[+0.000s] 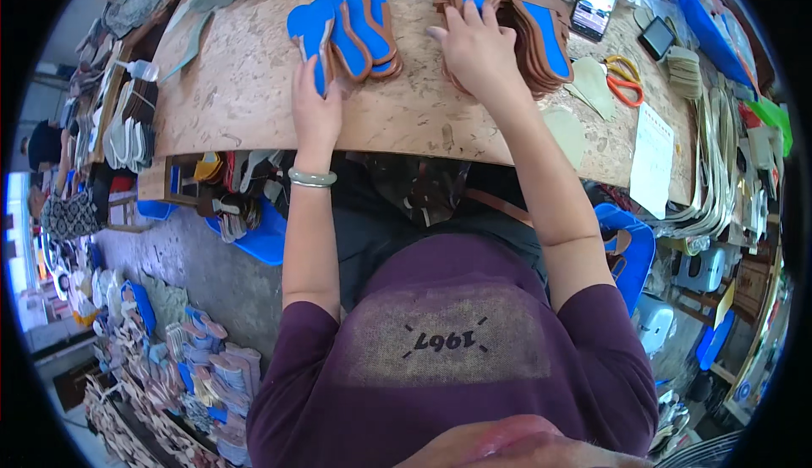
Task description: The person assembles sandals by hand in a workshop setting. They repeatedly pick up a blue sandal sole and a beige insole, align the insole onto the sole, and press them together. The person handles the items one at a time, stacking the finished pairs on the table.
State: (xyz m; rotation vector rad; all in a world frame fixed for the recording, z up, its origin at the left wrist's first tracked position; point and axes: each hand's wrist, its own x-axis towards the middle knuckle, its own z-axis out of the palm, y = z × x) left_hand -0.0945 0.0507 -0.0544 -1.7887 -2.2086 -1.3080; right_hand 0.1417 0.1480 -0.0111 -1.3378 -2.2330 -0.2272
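Purple T-shirt (423, 417) filling foreground; left hand (317, 112) grasping leftmost blue insole (311, 28) on tabletop (228, 87); right hand (482, 53) touching insole stack (545, 41), grip unclear; likely laying-out step, next move calling for single-piece separation.

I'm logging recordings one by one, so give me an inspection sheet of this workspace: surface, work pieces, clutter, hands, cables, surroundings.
Surface: wooden tabletop, scuffed and marked.
Work pieces: blue-faced insole shapes left; brown-strapped stacks right.
Clutter: phone, scissors, paper sheet, at right.
Hands: left hand at the leftmost insole shape; right hand on a brown-strapped stack.
Cables: nothing seen.
Surroundings: blue bin, heaped pieces, other people.
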